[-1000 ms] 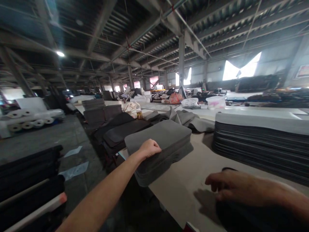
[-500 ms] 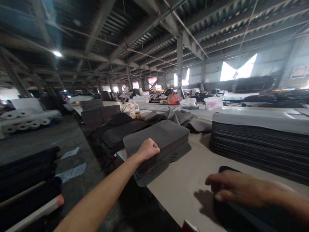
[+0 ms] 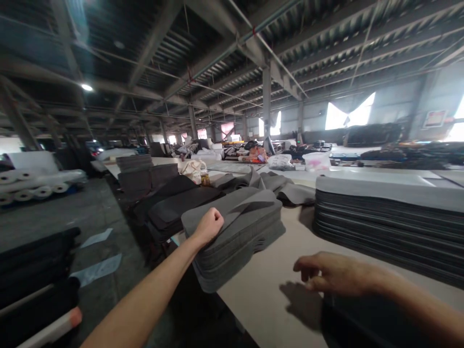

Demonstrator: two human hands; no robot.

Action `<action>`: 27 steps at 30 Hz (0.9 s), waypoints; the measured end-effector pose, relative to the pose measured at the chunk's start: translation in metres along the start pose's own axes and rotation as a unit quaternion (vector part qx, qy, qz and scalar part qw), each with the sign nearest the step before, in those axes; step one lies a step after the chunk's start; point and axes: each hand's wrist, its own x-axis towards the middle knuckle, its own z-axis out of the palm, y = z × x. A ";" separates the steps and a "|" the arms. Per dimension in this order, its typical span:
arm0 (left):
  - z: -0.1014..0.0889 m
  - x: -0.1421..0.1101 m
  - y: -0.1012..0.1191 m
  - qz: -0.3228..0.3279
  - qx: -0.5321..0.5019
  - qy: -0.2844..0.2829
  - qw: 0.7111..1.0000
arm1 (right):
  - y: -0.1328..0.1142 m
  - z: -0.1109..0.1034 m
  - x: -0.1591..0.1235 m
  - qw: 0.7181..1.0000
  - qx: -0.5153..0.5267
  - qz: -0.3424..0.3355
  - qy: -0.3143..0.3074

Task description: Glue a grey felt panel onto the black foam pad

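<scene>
My left hand [image 3: 209, 226] is closed on the near edge of the top grey felt-like sheet [image 3: 232, 203], which is buckled and partly raised. Beneath it is a stack of similar round-cornered sheets [image 3: 232, 251] at the table's left edge. My right hand [image 3: 328, 273] hovers over the table to the right, fingers loosely bent and apart from the thumb, with nothing visible in them. Under my right forearm lies a dark piece [image 3: 362, 321], partly hidden by the arm.
A tall stack of dark sheets [image 3: 384, 227] stands on the tan tabletop [image 3: 275, 261] to the right. Crumpled grey material [image 3: 264, 181] lies behind the nearer stack, and black sheets [image 3: 181, 205] are to its left. Dark rolls [image 3: 36, 266] lie on the floor at left.
My left hand has drawn back slightly left, and the top sheet, flat before, is now buckled. The right hand has shifted left, away from the dark piece's far edge.
</scene>
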 end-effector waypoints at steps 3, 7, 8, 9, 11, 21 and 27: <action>0.001 0.000 -0.002 0.019 -0.014 0.032 0.999 | 0.009 -0.004 0.020 0.999 0.025 -0.026 0.012; -0.012 -0.005 0.006 0.066 -0.053 0.120 0.989 | 0.021 -0.008 0.047 0.988 0.116 -0.040 0.090; -0.016 -0.008 0.009 0.082 -0.063 0.142 0.984 | 0.023 -0.010 0.053 0.979 0.164 -0.035 0.117; -0.020 -0.012 0.012 0.098 -0.071 0.162 0.979 | 0.024 -0.011 0.058 0.963 0.225 -0.025 0.145; -0.027 -0.021 0.017 0.123 -0.082 0.189 0.971 | 0.024 -0.013 0.068 0.908 0.369 -0.004 0.198; -0.031 -0.087 -0.007 0.213 -0.058 -0.024 0.975 | 0.040 -0.017 0.077 0.694 0.679 0.036 0.236; -0.017 -0.117 -0.030 0.290 -0.013 -0.005 0.957 | 0.039 -0.005 0.075 0.777 0.591 0.104 0.193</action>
